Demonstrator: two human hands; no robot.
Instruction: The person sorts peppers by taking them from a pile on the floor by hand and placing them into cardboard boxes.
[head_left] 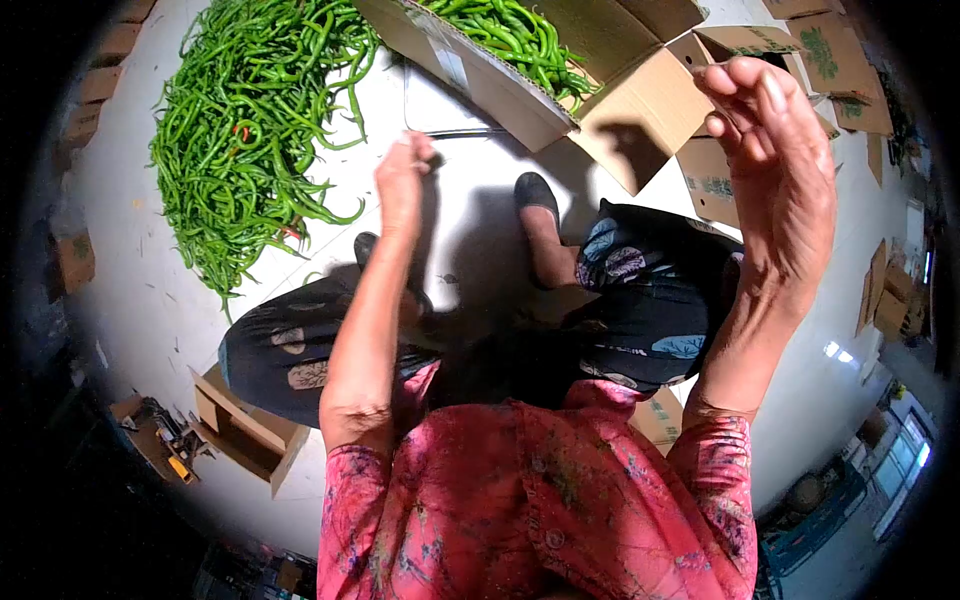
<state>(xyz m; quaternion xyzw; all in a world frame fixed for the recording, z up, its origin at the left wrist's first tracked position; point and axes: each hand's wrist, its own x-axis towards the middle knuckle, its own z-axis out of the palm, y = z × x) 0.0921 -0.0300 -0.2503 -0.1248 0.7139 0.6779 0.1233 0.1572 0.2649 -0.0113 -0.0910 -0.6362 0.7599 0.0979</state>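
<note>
Green peppers (515, 45) lie heaped inside the open cardboard box (500, 90), whose near wall slants across the top of the view. A flap (630, 130) juts from the box's right end, with a dark shadow on it. Under the box shows a pale, flat slab (438, 108) with a dark edge. Left of the box spreads a large pile of peppers (225, 190), with a few red ones among the green. The left hand (403, 180) is on the near side of the box, between it and the person, fingers bunched; whether they grip anything I cannot tell. The right hand (765, 150) is raised just right of the box's flap, fingers half bent, its grasp loose and open. Farther right of the box stand more cartons (825, 55).
</note>
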